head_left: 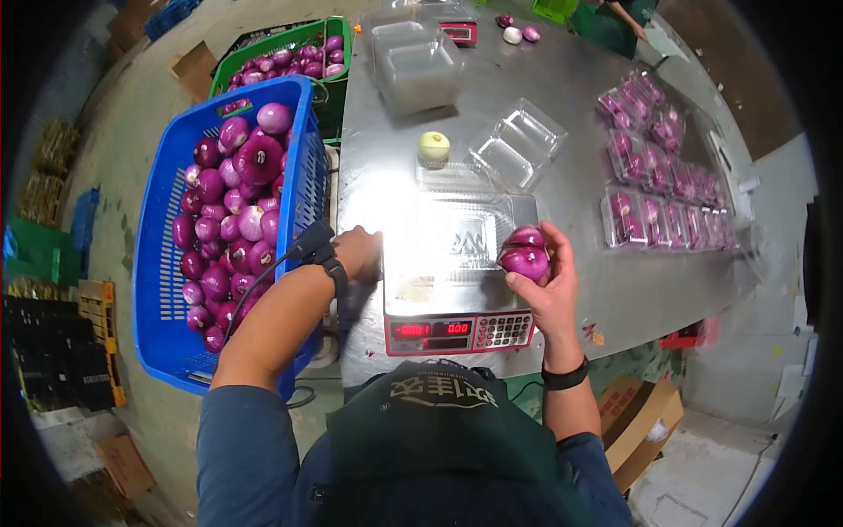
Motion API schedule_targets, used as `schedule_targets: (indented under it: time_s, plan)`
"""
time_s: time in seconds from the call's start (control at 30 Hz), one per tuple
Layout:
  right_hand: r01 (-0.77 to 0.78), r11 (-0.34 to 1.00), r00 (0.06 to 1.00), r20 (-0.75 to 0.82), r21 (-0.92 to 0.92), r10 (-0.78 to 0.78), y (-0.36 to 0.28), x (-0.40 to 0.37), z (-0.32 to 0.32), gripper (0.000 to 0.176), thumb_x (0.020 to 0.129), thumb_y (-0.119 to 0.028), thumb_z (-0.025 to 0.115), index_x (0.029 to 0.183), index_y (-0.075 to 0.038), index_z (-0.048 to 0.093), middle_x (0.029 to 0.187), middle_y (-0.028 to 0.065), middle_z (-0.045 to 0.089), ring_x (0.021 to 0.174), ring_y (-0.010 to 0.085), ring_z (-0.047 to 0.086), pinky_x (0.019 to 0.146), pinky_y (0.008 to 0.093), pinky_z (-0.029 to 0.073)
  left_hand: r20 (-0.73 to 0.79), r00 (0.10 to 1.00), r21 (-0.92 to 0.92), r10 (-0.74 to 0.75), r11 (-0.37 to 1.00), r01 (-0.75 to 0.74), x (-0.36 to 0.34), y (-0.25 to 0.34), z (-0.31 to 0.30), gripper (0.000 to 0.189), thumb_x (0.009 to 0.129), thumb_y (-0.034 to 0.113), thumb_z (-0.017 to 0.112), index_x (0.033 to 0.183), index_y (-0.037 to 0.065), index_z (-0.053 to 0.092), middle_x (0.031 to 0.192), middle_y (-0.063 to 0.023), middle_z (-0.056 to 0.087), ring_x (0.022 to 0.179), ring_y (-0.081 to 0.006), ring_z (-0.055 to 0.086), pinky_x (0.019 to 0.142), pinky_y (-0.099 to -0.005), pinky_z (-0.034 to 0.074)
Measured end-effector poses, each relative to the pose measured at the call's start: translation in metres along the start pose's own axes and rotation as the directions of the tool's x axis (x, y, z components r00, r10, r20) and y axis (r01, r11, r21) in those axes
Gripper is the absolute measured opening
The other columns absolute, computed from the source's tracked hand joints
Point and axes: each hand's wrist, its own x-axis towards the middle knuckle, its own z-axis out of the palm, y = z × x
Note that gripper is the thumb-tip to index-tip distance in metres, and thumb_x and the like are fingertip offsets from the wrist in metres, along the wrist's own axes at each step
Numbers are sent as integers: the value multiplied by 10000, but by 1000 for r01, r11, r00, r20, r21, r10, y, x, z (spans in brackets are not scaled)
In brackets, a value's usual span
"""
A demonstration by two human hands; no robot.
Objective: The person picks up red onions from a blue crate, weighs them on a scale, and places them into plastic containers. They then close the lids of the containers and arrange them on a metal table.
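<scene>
Two glossy red onions [525,253] are gripped in my right hand [558,277], thumb below and fingers around their far side. They are just over the right edge of a scale [421,294] with a red front, lit display and keypad. A clear plastic container [518,209] rests on the scale's plate, partly washed out by glare. My left hand [358,252] is beside the scale's left edge, near the table rim; its fingers are turned away and mostly hidden. To its left stands a blue basket [303,132] full of red onions [230,198].
An open clear clamshell box [518,145] and a peeled pale onion [434,147] are beyond the scale. Stacked clear boxes [417,66] stand farther back. Filled onion packs [654,180] line the right side. Behind the basket is a green crate [344,66]. Another person's hand [639,33] shows at the far end.
</scene>
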Motion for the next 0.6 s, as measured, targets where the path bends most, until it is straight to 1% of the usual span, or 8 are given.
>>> schedule_targets:
  time_s: [0.1,0.17,0.23,0.3,0.4,0.5,0.57,0.6]
  plan:
    - [31,998,999,26,-50,-30,12,1,-18,791,753,20,799,1448,8,422,1318,120,572,1192,202,601,1043,334,502,-17,1000,-51,-12,999,11,-10,-10,-14,684,685,279,851,1270,23,605,1161,-268,640,1060,-441,685,905,-460,581]
    - [40,997,999,16,-69,-39,8,4,-28,723,767,-11,792,1414,8,469,1293,119,611,1155,195,626,1013,338,523,-158,983,-240,-96,969,56,-36,-11,-47,663,637,240,864,1217,24,625,1153,-261,656,1023,-438,677,921,-432,564]
    - [72,989,997,17,-131,-71,7,12,-36,689,776,-24,785,1398,9,492,1278,120,630,1134,192,640,994,338,534,-397,916,-381,-63,919,-102,-45,-25,-66,667,628,176,887,1214,41,599,1129,-188,657,978,-328,680,913,-371,556]
    - [104,980,995,16,-170,-103,12,20,-33,660,756,-54,792,1366,-14,545,1222,123,673,1089,202,667,967,343,545,-428,889,-784,-159,554,-279,-75,-7,-94,678,653,97,876,1251,56,560,1096,-101,628,983,-209,651,896,-320,550]
    - [216,929,975,117,-300,-189,14,35,-22,641,719,-92,797,1322,-49,585,1178,141,705,1058,258,703,937,375,560,-535,833,-811,-144,365,-457,-101,50,-113,714,680,65,870,1304,67,523,1089,-47,605,1009,-140,619,891,-289,540]
    - [372,805,920,299,-462,-254,10,52,-7,635,704,-120,787,1303,-56,587,1193,147,702,1059,327,701,932,416,544,-647,762,-585,-13,649,-486,-85,90,-92,632,722,230,885,1248,49,585,1032,-84,644,994,-203,633,923,-354,524]
    - [479,682,869,406,-553,-282,20,57,-6,612,703,-161,793,1280,-79,606,1188,126,698,1120,330,656,929,450,481,-786,613,-286,82,830,-479,-63,101,-63,682,639,316,875,1221,41,650,1040,-196,680,1011,-373,624,921,-447,495]
    - [532,619,839,459,-577,-293,26,58,-7,604,709,-172,795,1278,-85,612,1187,116,700,1136,318,646,929,448,465,-700,705,-248,112,888,-387,-59,104,-58,611,673,374,851,1176,65,693,1027,-194,679,1027,-387,593,911,-476,458]
